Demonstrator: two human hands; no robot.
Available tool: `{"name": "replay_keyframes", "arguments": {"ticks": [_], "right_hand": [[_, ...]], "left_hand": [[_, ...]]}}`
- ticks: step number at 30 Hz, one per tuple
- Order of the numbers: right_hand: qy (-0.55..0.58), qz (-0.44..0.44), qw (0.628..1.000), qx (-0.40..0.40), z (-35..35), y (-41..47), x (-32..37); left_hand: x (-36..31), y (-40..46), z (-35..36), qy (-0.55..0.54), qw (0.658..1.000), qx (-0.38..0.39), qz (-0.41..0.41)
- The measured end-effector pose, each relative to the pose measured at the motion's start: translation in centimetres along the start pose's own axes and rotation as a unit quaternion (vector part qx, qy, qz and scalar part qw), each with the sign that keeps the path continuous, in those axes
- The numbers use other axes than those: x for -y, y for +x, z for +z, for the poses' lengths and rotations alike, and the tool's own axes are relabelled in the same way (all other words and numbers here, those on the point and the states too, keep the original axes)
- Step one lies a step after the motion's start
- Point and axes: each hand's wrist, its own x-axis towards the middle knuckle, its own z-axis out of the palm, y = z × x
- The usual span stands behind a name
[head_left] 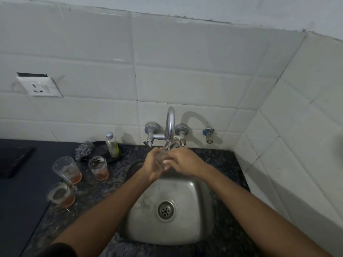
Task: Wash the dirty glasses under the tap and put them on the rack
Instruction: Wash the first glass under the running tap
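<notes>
Glass being washed: a clear glass (163, 156) was held over the back of the sink (204, 216), right under the spout of the tap (170, 125), between both hands.
Left hand: the left hand (155, 165) gripped the glass from the left, fingers curled round its side.
Right hand: the right hand (182, 161) lay against the glass from the right, fingers bent onto it; it seemed to grip the rim, though the blur there made the exact hold hard to read.
Water: a thin stream appeared to run from the spout into the glass.
Dirty glasses: three waited on the dark speckled counter (219, 158) left of the sink (each with brownish dregs in the bottom): a tall glass (67, 170), a short glass (98, 168) near the sink, and a nearest glass (61, 195).
Behind them: a steel scrubber (84, 150) and a small bottle (112, 144) stood near the tiled wall.
Wall: a white socket (39, 87) sat on the tiles at left.
</notes>
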Motion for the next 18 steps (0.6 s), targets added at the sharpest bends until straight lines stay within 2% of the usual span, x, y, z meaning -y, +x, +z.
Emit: {"name": "replay_keyframes", "arguments": {"ticks": [3, 5, 6, 7, 9, 11, 13, 14, 16, 17, 18], "right_hand": [[-0.099, -0.082, 0.989, 0.067, -1.1, 0.8, 0.0], [-0.152, -0.179, 0.97, 0.062, -1.2, 0.4, -0.3], [-0.156, -0.2, 0.966, 0.05, -1.2, 0.3, -0.1], [-0.153, -0.195, 0.968, 0.033, -1.1, 0.2, 0.3], [-0.14, -0.107, 0.984, 0.006, -0.6, 0.5, 1.2], [-0.111, 0.01, 0.993, 0.031, 0.1, 1.3, 1.6], [-0.121, 0.028, 0.989, 0.084, 0.2, 1.6, 1.6], [-0.163, -0.008, 0.982, 0.099, 0.1, 1.5, 1.4], [-0.263, -0.136, 0.95, 0.102, 0.2, 1.3, 0.4], [-0.285, -0.178, 0.937, 0.091, 0.2, 1.1, 0.2], [-0.263, -0.183, 0.945, 0.073, 0.4, 0.9, 0.2]], "left_hand": [[-0.8, 0.4, -0.2, 0.043, 0.998, -0.023, -0.041], [-1.4, 0.2, -0.4, 0.085, 0.994, -0.029, -0.061], [-1.7, 0.1, -0.2, 0.092, 0.994, -0.033, -0.057], [-1.7, 0.0, -0.1, 0.084, 0.995, -0.04, -0.046], [-1.7, -0.1, 0.6, 0.043, 0.998, -0.044, -0.018], [-1.3, 0.3, 0.9, 0.018, 0.999, -0.044, 0.005], [-0.8, 0.5, 0.8, 0.028, 0.999, -0.036, 0.003], [-0.8, 0.4, 0.5, 0.047, 0.998, -0.042, -0.012], [-1.0, 0.2, 0.3, 0.096, 0.992, -0.058, -0.049], [-1.2, 0.2, 0.4, 0.101, 0.992, -0.062, -0.052], [-1.3, 0.2, 0.6, 0.09, 0.993, -0.058, -0.046]]}}
